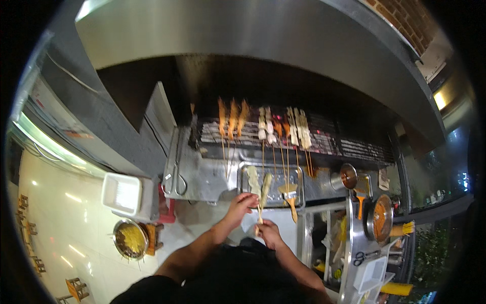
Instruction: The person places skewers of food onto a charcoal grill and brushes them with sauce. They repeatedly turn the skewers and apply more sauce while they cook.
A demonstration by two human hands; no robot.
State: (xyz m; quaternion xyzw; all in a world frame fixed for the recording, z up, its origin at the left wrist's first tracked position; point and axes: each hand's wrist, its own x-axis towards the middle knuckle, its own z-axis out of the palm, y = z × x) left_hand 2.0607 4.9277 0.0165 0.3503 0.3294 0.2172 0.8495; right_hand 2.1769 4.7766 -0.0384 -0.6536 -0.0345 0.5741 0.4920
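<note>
My right hand (pixel 269 232) grips the lower ends of thin sticks in front of my body. My left hand (pixel 240 208) has its fingertips at the sticks higher up, just below the food. A pale food skewer (pixel 253 178) and a greenish-brown skewer (pixel 267 185) fan out above my hands, over a metal tray (pixel 240 190). On the tray's right side rests a wooden-handled basting brush (pixel 291 201). Beyond it, prawn-like orange skewers (pixel 232 119), white chunk skewers (pixel 262 123), small reddish skewers (pixel 278 129) and pale skewers (pixel 303 129) lie on the charcoal grill (pixel 326 142), sticks towards me.
A steel hood (pixel 243 34) overhangs the grill. Scissors-like tongs (pixel 175 180) lie left of the tray. Right stand a metal cup (pixel 343 176), a bowl of reddish seasoning (pixel 379 220) and black-handled scissors (pixel 360 258). A white bin (pixel 121 193) and a skewer-filled pot (pixel 130 239) are left.
</note>
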